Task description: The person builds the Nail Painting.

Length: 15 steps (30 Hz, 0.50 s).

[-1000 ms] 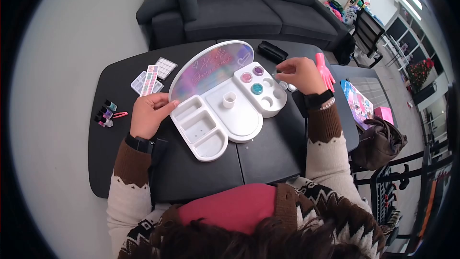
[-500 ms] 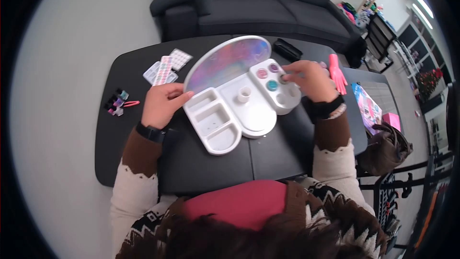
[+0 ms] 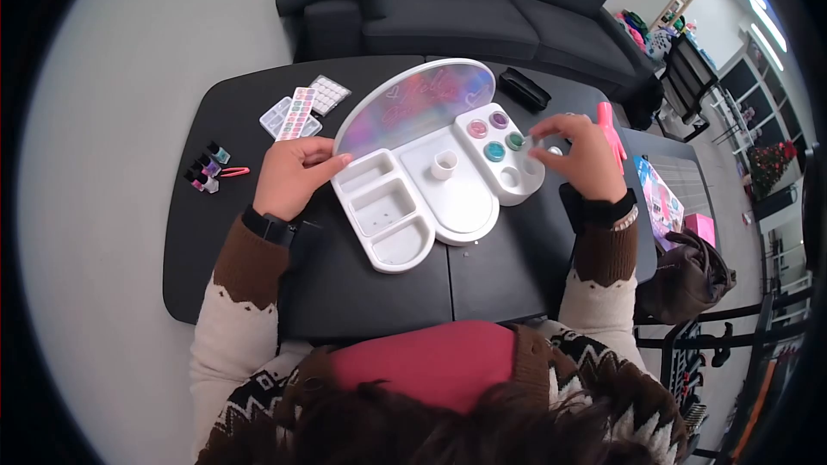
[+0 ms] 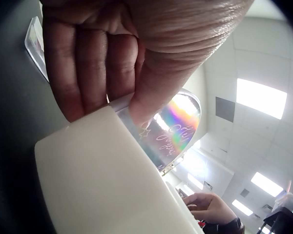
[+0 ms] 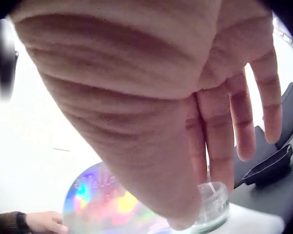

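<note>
A white tray (image 3: 463, 208) with an iridescent upright panel (image 3: 422, 96) stands on the black table. My left hand (image 3: 297, 174) grips the panel's left end, thumb in front and fingers behind, as the left wrist view (image 4: 112, 53) also shows. My right hand (image 3: 586, 158) is over the tray's right section, where pink, purple, teal and green pots (image 3: 515, 141) sit in round wells. In the right wrist view, a small clear jar (image 5: 214, 207) is pinched between the thumb and fingers of my right hand (image 5: 151, 97). A small white cup (image 3: 444, 165) stands on the middle section.
Nail polish bottles (image 3: 207, 174) and pink tweezers (image 3: 234, 172) lie at the left, with sticker sheets (image 3: 299, 112) behind them. A black case (image 3: 524, 89) is behind the tray. A pink hand form (image 3: 609, 132) and a box (image 3: 659, 194) are at the right.
A green pot now sits beside the purple one, and my right hand has left it and holds a clear jar. My left hand keeps its grip. The head view has shifted.
</note>
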{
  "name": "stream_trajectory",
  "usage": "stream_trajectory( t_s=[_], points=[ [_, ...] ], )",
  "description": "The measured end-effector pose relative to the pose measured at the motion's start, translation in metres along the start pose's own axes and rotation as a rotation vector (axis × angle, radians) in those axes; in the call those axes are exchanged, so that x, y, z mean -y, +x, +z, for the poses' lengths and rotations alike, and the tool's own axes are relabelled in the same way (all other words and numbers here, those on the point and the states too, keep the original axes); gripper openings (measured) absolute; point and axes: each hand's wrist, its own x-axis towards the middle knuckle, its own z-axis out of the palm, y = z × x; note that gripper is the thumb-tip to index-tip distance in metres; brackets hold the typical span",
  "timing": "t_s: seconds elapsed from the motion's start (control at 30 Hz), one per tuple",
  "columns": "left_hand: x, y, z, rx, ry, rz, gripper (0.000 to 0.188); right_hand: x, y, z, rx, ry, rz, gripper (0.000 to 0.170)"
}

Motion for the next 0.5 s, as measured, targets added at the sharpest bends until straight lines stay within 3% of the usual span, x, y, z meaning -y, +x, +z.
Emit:
stream_trajectory(
  t_s=[0.13, 0.5],
  points=[
    [-0.002, 0.0, -0.003, 0.018, 0.056, -0.02, 0.023, 0.01, -0.012, 0.01, 0.084, 0.027, -0.092, 0.026],
    [0.005, 0.001, -0.004, 0.003, 0.037, -0.013, 0.025, 0.017, -0.014, 0.017, 0.162, 0.068, -0.052, 0.027]
  ],
)
